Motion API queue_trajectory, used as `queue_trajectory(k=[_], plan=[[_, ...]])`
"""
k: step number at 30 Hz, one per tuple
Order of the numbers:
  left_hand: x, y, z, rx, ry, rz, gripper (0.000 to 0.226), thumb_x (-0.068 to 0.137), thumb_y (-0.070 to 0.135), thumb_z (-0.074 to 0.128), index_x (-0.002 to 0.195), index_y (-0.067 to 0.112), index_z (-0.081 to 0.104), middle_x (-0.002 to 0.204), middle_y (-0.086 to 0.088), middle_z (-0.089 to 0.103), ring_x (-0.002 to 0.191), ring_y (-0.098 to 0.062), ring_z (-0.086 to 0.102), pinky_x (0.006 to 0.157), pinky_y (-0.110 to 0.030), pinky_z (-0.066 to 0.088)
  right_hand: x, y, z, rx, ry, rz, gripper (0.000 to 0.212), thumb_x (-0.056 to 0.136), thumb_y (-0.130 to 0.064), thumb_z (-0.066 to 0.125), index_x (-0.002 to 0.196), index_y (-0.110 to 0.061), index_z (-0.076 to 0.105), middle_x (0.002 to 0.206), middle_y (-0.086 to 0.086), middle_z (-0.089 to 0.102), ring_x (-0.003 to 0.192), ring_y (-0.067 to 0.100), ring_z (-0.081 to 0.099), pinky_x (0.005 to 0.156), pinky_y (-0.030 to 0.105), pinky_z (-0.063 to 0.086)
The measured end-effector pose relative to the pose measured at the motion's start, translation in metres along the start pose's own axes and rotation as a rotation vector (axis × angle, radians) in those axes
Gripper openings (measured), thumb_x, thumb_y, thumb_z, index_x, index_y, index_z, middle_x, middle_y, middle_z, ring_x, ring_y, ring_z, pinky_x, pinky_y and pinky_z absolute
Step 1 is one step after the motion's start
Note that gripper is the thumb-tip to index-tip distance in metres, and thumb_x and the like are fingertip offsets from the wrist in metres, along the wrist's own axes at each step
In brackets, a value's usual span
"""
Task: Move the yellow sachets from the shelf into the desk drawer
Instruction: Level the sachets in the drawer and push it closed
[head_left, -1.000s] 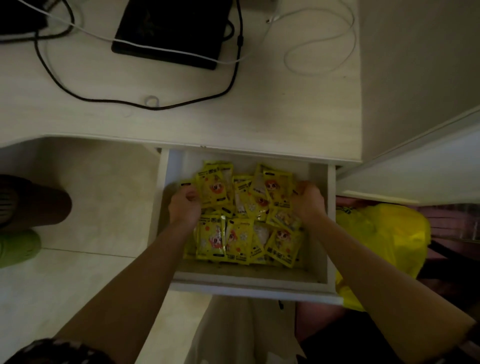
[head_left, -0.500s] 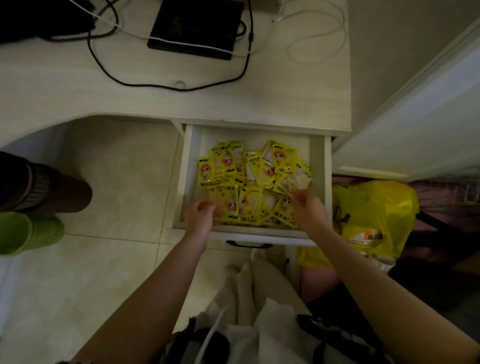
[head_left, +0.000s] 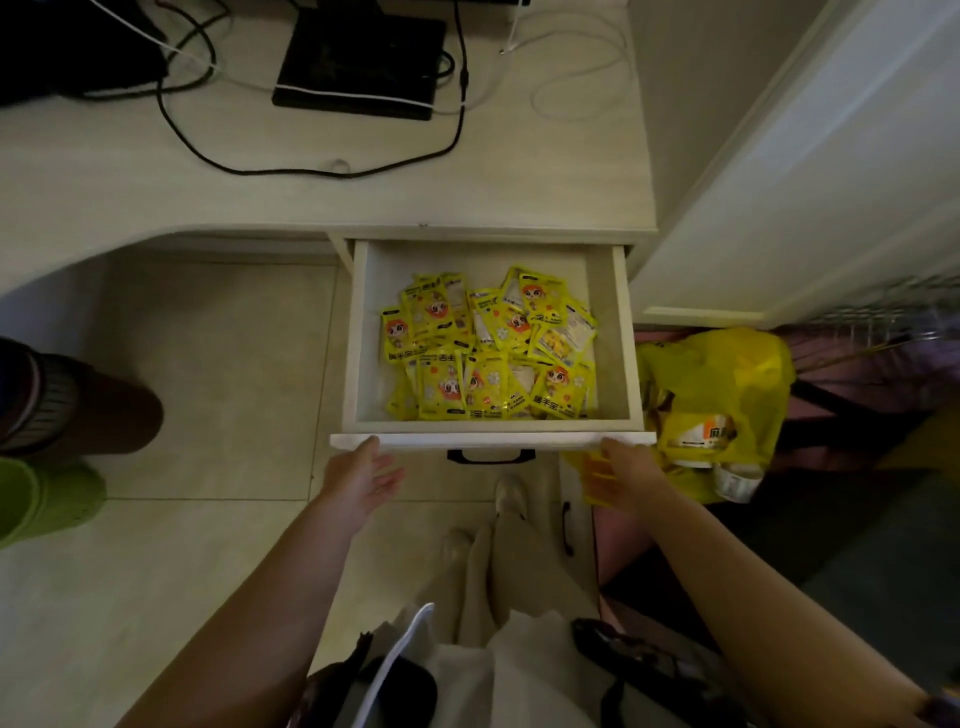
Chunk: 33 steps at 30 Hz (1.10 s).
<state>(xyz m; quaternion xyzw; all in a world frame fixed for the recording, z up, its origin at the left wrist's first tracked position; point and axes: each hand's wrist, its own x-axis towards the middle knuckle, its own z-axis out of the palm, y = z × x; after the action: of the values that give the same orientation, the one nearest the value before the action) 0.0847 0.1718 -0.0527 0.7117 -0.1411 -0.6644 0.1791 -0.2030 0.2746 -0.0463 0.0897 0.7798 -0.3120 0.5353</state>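
A white desk drawer stands pulled out under the desktop. Several yellow sachets with a cartoon face lie in a loose pile inside it, filling the middle and front. My left hand is just below the drawer's front panel at its left corner, fingers apart, holding nothing. My right hand is at the panel's right corner, fingers spread and empty. A black handle sits in the middle of the front panel between my hands.
A yellow plastic bag lies on the floor right of the drawer. A black device and cables lie on the desktop. Another person's leg and green shoe stand at the left. A white door is at the right.
Both hands have come out of the drawer, leaving the sachets, and now sit at the front panel's two corners. My head has pulled back and up.
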Motion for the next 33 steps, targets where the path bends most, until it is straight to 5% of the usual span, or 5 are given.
queue_trajectory(k=[8,13,21,27,33], plan=[[0.014,0.015,0.012,-0.241,-0.045,-0.099,0.025,0.097,0.01,0.051,0.118,0.0,0.046,0.126,-0.031,0.05,0.116,-0.041,0.056,0.085,-0.041,0.05,0.01,-0.032,-0.007,0.316,-0.025,0.109,0.039,0.097,0.001,0.038,0.136,0.002,0.033,0.129,0.03,0.048,0.119,0.046,0.053,0.096,0.054,0.048],[0.018,0.015,0.018,-0.293,-0.009,-0.101,0.002,0.094,-0.005,0.046,0.096,-0.004,0.048,0.123,-0.034,0.05,0.122,-0.045,0.051,0.087,-0.045,0.048,0.014,-0.033,0.003,0.358,0.03,0.164,0.041,0.098,-0.001,0.036,0.138,-0.004,0.03,0.131,0.03,0.047,0.111,0.046,0.057,0.08,0.055,0.054],[0.019,0.028,0.034,-0.352,0.085,-0.015,0.032,0.088,-0.014,0.047,0.119,-0.009,0.046,0.117,-0.033,0.057,0.101,-0.04,0.063,0.063,-0.042,0.06,0.021,-0.056,0.01,0.353,0.072,0.198,0.037,0.101,-0.006,0.034,0.137,-0.005,0.032,0.129,0.028,0.051,0.111,0.042,0.059,0.045,0.05,0.056],[0.028,0.056,0.053,-0.34,0.17,0.008,0.031,0.088,-0.011,0.051,0.119,-0.009,0.049,0.116,-0.032,0.06,0.102,-0.039,0.065,0.062,-0.04,0.06,0.029,-0.087,0.017,0.293,0.057,0.177,0.038,0.101,-0.004,0.034,0.139,-0.005,0.03,0.099,0.024,0.054,0.112,0.041,0.059,0.068,0.047,0.054],[0.036,0.076,0.067,-0.381,0.162,0.031,0.032,0.09,-0.006,0.053,0.121,-0.012,0.049,0.114,-0.032,0.06,0.091,-0.038,0.066,0.06,-0.037,0.06,0.04,-0.11,0.026,0.306,0.044,0.143,0.044,0.098,0.003,0.033,0.141,-0.004,0.028,0.107,0.025,0.053,0.101,0.04,0.061,0.051,0.045,0.053]])
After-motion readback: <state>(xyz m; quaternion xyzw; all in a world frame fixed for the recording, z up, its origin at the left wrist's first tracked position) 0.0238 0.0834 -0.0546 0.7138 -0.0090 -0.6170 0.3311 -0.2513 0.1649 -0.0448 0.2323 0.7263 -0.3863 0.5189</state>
